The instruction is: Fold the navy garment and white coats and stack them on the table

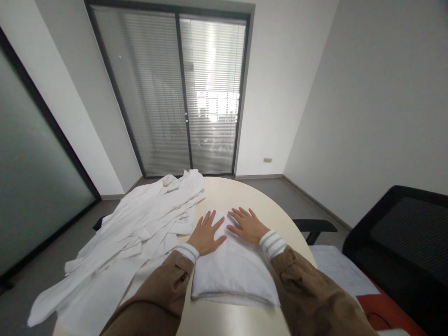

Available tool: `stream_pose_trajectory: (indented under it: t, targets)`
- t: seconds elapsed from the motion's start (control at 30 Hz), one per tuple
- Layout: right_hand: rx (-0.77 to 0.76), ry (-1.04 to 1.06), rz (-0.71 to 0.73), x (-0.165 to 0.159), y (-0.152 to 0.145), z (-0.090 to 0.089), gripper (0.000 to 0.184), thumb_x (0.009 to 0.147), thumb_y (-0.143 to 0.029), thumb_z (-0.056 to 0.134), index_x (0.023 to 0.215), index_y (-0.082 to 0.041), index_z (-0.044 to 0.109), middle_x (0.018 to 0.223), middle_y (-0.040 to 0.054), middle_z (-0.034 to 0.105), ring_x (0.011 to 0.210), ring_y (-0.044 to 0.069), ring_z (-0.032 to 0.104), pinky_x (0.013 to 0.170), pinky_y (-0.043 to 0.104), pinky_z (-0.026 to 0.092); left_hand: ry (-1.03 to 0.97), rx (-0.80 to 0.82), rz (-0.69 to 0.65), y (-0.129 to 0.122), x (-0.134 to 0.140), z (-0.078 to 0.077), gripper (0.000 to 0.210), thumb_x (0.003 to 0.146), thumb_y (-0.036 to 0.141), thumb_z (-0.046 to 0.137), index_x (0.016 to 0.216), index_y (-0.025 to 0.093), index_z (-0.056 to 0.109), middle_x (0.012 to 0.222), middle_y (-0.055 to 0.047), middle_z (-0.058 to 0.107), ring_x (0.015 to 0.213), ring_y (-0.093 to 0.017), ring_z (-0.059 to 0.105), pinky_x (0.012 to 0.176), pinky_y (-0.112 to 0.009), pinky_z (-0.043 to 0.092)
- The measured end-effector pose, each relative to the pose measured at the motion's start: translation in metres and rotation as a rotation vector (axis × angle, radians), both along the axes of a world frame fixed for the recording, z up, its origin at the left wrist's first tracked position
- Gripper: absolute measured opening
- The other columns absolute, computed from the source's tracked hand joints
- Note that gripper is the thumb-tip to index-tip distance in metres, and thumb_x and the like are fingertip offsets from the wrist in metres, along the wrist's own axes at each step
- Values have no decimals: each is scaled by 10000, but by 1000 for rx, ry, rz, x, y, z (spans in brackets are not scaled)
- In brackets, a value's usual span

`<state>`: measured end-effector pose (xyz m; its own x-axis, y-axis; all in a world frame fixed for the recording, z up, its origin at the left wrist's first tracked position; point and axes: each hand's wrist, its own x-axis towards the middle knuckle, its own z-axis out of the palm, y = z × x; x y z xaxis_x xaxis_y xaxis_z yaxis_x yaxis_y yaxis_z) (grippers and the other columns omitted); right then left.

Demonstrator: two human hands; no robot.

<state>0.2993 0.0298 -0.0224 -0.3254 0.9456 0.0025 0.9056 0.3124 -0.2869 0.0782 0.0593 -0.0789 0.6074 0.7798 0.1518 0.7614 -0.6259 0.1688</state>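
Observation:
A folded white garment (pixel 234 273) lies flat on the round cream table (pixel 241 191) in front of me, its layered folded edge toward me. On its far left part rests my left hand (pixel 206 235), fingers spread and palm down. My right hand (pixel 247 224) lies palm down at the far right part of the same cloth, fingers also apart. Neither hand grips the fabric. To the left, a loose heap of white garments (pixel 147 233) with long sleeves spreads over the table and hangs past its edge.
A black mesh office chair (pixel 402 242) stands at the right, its armrest (pixel 313 226) close to the table's edge. Papers (pixel 339 270) and something red (pixel 381 303) lie on its seat. Beyond the table is a glass partition with blinds (pixel 213 93).

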Motion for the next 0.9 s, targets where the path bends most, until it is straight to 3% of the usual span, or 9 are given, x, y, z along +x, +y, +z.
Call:
stream_pose_trajectory:
  t: [0.1,0.23,0.33,0.5,0.67,0.77,0.9]
  targets:
    - [-28,-5,27,-9,5,-13,726,958,-682,246,1557,-275,294,1642,56,205,1515,321,122,1197,572,71,-2,-17,3,0,0,1,707,948,613,414,1565,316,238,1653,-104,138,1515,-341,87,1182,-581,182]
    - [23,-4,-10,-5,2,-33,743,952,-693,260,1565,-273,274,1646,50,190,1515,322,119,1209,531,73,20,-33,29,-1,0,2,708,958,611,388,1567,282,241,1650,-126,135,1515,-342,88,1179,-592,179]
    - [51,-1,-30,2,-2,-38,751,950,-691,275,1562,-255,291,1640,59,211,1515,313,127,1214,496,94,50,-7,19,-8,-1,8,725,953,612,399,1562,244,262,1644,-152,137,1509,-366,87,1182,-602,155]
    - [89,7,-36,4,-5,-38,688,972,-630,298,1547,-255,328,1627,64,259,1509,297,162,1212,486,110,121,-76,-121,-50,-1,22,842,906,684,427,1574,211,230,1640,-187,109,1484,-453,71,1158,-638,190]
    - [57,9,11,6,-6,-31,610,1001,-515,288,1544,-240,333,1625,66,264,1510,280,165,1213,496,115,91,-133,-326,-94,-3,31,728,942,638,398,1574,339,193,1657,-106,72,1492,-437,11,1156,-663,169]
    - [-19,-31,-14,0,-18,-20,628,996,-488,311,1553,-198,310,1628,98,243,1506,328,160,1197,550,143,73,-146,-338,-99,-5,31,739,927,651,422,1568,349,211,1657,-95,83,1496,-432,17,1151,-679,161]
    - [-49,-14,-75,-22,-57,-14,633,1005,-488,267,1566,-195,269,1625,112,247,1493,366,181,1154,624,198,46,-117,-304,-96,-4,28,794,906,666,441,1554,236,286,1635,-125,200,1506,-398,48,1184,-632,150]
